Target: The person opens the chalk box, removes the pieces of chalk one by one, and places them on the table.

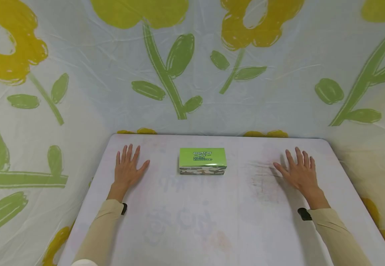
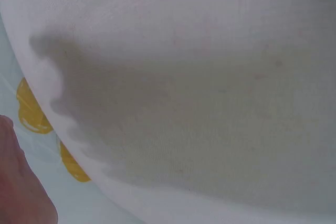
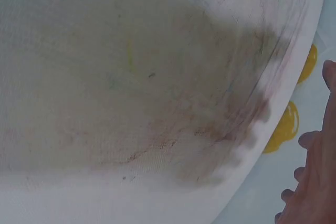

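one left hand and one right hand flank one green box.

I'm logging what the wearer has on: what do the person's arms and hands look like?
The bare left hand and bare right hand wear no gloves. A plain beige left sleeve and matching right sleeve cover the forearms. A small black rounded piece shows at the left wrist, another black piece at the right; their exact nature is unclear.
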Demonstrator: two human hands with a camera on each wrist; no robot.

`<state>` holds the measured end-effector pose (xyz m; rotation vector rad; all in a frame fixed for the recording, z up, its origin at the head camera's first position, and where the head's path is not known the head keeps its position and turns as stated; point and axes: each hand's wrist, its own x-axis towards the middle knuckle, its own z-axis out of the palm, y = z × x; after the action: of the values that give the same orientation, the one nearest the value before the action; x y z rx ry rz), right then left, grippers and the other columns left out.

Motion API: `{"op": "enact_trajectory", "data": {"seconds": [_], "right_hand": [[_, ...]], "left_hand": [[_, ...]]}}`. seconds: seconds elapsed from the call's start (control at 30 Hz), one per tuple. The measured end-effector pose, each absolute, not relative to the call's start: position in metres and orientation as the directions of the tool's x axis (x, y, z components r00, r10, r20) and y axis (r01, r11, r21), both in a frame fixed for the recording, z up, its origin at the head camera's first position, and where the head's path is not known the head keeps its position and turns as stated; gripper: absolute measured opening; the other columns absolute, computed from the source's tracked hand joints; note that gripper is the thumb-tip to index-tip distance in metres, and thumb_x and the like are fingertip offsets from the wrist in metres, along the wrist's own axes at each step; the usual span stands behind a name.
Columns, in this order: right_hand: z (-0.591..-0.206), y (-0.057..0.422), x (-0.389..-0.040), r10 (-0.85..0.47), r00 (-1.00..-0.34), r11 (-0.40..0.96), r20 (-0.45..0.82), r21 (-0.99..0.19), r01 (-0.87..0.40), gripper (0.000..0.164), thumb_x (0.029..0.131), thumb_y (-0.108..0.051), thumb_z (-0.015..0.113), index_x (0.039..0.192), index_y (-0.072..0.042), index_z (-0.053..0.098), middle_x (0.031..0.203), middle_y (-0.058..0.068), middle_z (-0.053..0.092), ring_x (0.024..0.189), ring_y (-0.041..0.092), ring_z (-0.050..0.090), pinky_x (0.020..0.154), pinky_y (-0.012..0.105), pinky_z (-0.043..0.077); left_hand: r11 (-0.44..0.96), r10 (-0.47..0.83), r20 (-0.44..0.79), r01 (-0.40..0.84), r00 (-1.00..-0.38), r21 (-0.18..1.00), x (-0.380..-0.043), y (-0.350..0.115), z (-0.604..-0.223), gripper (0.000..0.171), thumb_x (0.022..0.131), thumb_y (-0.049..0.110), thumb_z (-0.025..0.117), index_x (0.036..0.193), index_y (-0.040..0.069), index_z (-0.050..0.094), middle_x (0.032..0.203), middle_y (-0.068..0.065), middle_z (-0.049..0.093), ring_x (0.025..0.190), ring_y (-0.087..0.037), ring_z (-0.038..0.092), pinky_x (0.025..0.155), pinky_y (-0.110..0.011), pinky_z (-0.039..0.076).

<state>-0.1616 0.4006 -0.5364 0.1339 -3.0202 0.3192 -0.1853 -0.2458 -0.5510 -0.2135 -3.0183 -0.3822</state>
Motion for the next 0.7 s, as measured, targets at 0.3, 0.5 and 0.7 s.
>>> {"op": "enact_trajectory", "data": {"seconds": [0.3, 0.5, 0.7], "right_hand": [[-0.535, 0.396, -0.163, -0.084, -0.975, 0.97, 0.208, -0.209, -0.128, 0.075, 0.099, -0.048, 0.059, 0.147, 0.006, 0.039, 0.152, 0.039, 0.027, 0.138, 0.059, 0.022, 0.116, 0.074, 0.012], [-0.534, 0.386, -0.164, -0.078, -0.916, 0.949, 0.394, -0.252, -0.19, 0.059, 0.091, -0.023, 0.071, 0.132, 0.012, 0.049, 0.136, 0.04, 0.042, 0.128, 0.058, 0.036, 0.109, 0.073, 0.025], [-0.528, 0.369, -0.164, -0.029, -0.881, 0.915, 0.472, -0.343, -0.214, 0.048, 0.089, -0.015, 0.075, 0.123, 0.014, 0.057, 0.126, 0.038, 0.053, 0.119, 0.057, 0.047, 0.104, 0.073, 0.033]], "left_hand": [[0.958, 0.126, 0.156, 0.161, -0.98, 0.238, -0.186, -0.244, -0.551, 0.076, 0.103, 0.049, 0.052, 0.161, 0.005, 0.03, 0.166, -0.025, 0.02, 0.155, -0.042, 0.009, 0.125, -0.059, 0.0], [0.944, 0.115, 0.225, 0.177, -0.968, 0.279, -0.189, -0.233, -0.544, 0.07, 0.104, 0.042, 0.055, 0.156, -0.001, 0.037, 0.159, -0.029, 0.031, 0.15, -0.048, 0.021, 0.123, -0.064, 0.012], [0.932, 0.095, 0.264, 0.179, -0.96, 0.315, -0.19, -0.219, -0.538, 0.068, 0.104, 0.041, 0.054, 0.153, -0.004, 0.039, 0.153, -0.031, 0.039, 0.142, -0.05, 0.034, 0.118, -0.064, 0.026]]}}
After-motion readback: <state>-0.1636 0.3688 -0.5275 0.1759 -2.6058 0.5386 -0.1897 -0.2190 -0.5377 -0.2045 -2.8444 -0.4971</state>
